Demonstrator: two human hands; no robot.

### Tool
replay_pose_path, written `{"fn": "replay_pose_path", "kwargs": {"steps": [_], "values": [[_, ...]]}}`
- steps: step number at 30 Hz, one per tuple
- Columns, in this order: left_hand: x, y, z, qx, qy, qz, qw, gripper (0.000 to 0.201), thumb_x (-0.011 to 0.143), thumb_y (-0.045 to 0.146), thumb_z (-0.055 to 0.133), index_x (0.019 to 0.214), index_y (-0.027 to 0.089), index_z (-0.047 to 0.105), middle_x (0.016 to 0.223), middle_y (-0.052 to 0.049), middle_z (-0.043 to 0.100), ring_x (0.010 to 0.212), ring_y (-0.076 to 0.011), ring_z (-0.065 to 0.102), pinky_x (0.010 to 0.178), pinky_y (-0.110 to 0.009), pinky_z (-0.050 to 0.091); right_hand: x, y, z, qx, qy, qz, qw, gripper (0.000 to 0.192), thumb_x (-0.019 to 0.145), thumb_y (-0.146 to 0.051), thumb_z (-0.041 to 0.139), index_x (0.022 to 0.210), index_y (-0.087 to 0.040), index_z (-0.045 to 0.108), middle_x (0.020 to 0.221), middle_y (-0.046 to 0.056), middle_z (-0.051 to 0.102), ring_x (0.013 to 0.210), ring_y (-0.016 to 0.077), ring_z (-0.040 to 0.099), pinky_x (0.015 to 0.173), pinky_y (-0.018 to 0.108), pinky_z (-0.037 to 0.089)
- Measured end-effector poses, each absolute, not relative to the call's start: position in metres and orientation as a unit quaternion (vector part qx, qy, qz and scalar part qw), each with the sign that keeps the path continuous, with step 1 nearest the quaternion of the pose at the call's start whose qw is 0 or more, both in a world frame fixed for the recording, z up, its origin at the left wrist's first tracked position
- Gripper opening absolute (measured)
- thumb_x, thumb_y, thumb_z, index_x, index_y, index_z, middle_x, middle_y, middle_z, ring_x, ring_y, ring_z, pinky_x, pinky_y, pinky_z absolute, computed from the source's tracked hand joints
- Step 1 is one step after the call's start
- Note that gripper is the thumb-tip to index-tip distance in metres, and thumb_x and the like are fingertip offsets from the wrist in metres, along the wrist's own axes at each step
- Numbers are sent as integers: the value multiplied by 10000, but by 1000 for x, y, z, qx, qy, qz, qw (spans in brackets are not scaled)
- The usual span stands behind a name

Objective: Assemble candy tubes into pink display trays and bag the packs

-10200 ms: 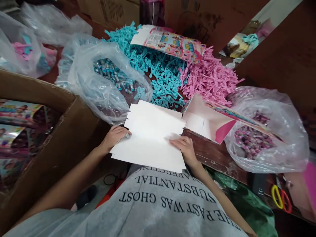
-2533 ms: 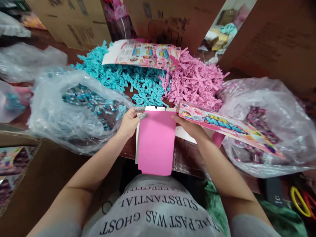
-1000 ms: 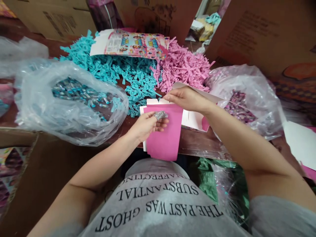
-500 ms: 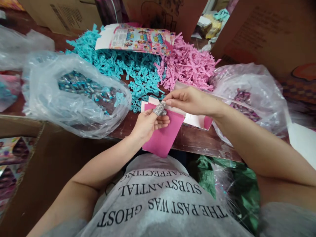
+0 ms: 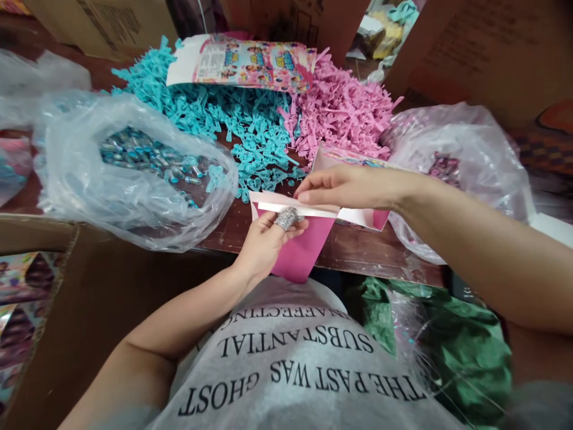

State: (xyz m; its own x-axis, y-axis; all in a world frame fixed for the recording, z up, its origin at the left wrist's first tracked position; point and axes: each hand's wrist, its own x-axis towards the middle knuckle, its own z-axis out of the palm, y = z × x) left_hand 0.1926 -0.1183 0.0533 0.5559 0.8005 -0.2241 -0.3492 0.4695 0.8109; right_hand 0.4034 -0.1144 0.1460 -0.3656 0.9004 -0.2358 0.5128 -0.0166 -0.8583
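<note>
At the worktop (image 5: 362,260), the left hand (image 5: 267,240) has a pink box (image 5: 299,255) in its grip; the right hand (image 5: 338,186) sits by its top, grip unclear.

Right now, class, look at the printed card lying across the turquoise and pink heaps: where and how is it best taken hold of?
Probably by the middle of the long near edge of the printed card, coming from the near side and pinching top and underside. It lies flat and thin, with shadow under that edge suggesting room above the turquoise heap; the pink heap crowds its right end.
</note>
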Motion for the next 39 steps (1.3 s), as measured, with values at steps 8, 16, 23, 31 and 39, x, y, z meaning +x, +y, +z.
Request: {"fn": "replay_pose_path", "kwargs": {"steps": [8,16,23,31,39], "values": [[190,-136,46,384,288,370,795,344,756,530,934,881,234,811,946,-60,830,1148,-306,769,1036,-480,632,405,-106,136,-548,-615,542,166,362,808,-584,889,964,-262,832,839,51,766,665,171,637,524,293,474],[187,-134,43,388,268,368,801,345,779,530,932,947,237,861,983,-63,846,1068,-270,789,1028,-438,624,391,-117,160,-596,-606,514,114,381,847,-556,835,1044,-235,784,923,29,778,762,161,678,610,266,516],[187,-135,49,373,266,383,802,301,735,480,976,909,257,872,927,-33,849,921,-223,804,991,-394,636,395,-116,151,-575,-637,496,134,341,865,-547,825,998,-237,778,761,-2,736,622,124,610,510,242,426],[185,-135,43,412,258,371,791,295,799,511,931,955,266,877,933,-37,852,887,-198,804,983,-374,634,406,-124,155,-504,-697,490,144,332,902,-572,759,1027,-269,815,930,21,791,763,162,684,638,288,528],[176,-134,56,452,312,367,751,272,752,441,967,881,222,870,863,-53,846,818,-179,803,860,-298,646,400,-132,165,-522,-765,360,111,273,1006,-425,602,972,-234,794,846,0,750,714,134,599,652,283,430]]}}
